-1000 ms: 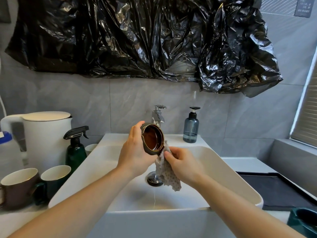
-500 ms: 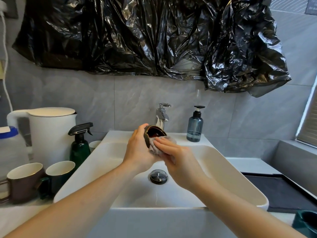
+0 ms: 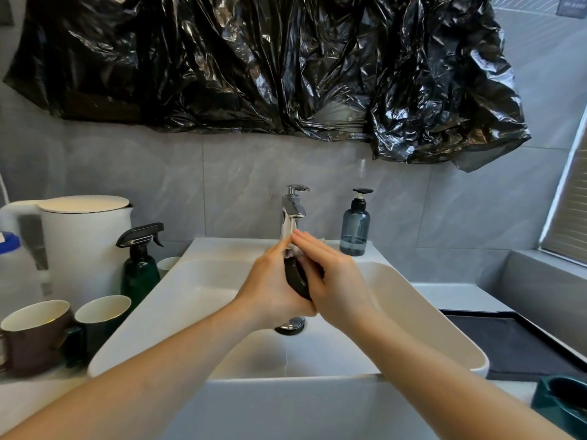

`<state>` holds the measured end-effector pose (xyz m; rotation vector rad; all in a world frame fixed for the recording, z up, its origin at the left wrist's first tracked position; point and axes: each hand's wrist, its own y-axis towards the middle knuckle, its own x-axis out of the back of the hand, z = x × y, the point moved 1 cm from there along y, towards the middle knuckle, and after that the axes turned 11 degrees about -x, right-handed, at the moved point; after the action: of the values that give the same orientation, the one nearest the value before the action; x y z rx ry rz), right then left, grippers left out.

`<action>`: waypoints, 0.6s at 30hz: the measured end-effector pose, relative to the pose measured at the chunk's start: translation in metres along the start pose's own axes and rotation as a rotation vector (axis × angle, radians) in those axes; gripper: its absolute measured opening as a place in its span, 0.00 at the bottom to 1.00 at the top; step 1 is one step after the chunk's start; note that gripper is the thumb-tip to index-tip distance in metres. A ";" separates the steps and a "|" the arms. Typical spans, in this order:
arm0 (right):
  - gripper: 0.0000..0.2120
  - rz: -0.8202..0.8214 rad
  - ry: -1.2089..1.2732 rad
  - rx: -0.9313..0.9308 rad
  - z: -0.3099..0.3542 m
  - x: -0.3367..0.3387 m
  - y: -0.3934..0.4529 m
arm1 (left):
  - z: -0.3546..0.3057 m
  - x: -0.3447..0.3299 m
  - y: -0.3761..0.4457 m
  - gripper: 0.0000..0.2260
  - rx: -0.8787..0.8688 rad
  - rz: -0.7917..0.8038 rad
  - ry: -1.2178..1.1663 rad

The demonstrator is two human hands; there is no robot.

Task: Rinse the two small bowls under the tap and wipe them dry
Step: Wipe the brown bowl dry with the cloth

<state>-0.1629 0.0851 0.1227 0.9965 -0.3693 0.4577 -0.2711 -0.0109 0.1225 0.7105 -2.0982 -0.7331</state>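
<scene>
Small bowl [image 3: 295,277]: dark, on edge above the sink [image 3: 413,300], clasped between both hands. Left hand [image 3: 273,287] cups its back; right hand [image 3: 336,281] fingers, flat, press cloth [image 3: 290,250] into its mouth.

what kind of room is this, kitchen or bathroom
Most likely a bathroom or washroom doubling as a tea corner: a white vessel basin with a chrome tap, a soap dispenser, and a kettle beside mugs.

Sink basin [image 3: 413,312] open in front of tap [image 3: 293,214]; soap bottle [image 3: 354,230] right of tap, spray bottle [image 3: 139,265] and mugs [image 3: 38,335] crowd left.
</scene>
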 end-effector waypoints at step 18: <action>0.14 -0.377 0.282 -0.445 -0.019 0.029 0.008 | 0.008 0.004 -0.001 0.46 0.018 -0.012 0.113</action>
<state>-0.1406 0.1107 0.1339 0.5381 -0.0189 0.1561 -0.2793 -0.0119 0.1196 0.7576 -2.0020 -0.6664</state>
